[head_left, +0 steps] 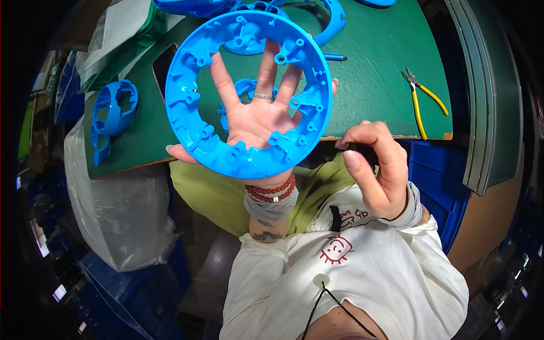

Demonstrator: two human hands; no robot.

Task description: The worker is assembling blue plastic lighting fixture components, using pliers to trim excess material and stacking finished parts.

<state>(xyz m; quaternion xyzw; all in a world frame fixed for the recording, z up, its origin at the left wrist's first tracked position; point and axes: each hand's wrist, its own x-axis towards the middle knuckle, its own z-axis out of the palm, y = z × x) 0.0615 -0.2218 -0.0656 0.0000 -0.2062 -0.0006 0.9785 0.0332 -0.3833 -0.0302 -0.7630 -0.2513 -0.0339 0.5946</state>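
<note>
A large blue plastic ring (321, 99), with screw posts and ribs on its inner side facing up, rests on my left hand (255, 122). That hand lies behind it, palm up and fingers spread; the thumb shows past the ring's lower left edge, and some fingertips are hidden behind the band. To the right of the ring, apart from it, my right hand (377, 167) hovers near the table edge with curled fingers, the thumb apart from them, and nothing in it. A smaller blue part (245, 86) shows partly through the ring's opening.
On the green table (379, 102) lie yellow-handled side cutters (419, 93), a blue pen (335, 57) and a curved blue housing (116, 107). More blue parts (334, 22) sit at the back. A green bin (122, 54) stands far left; a plastic bag (116, 198) hangs below. Blue crates (436, 181) stand at right.
</note>
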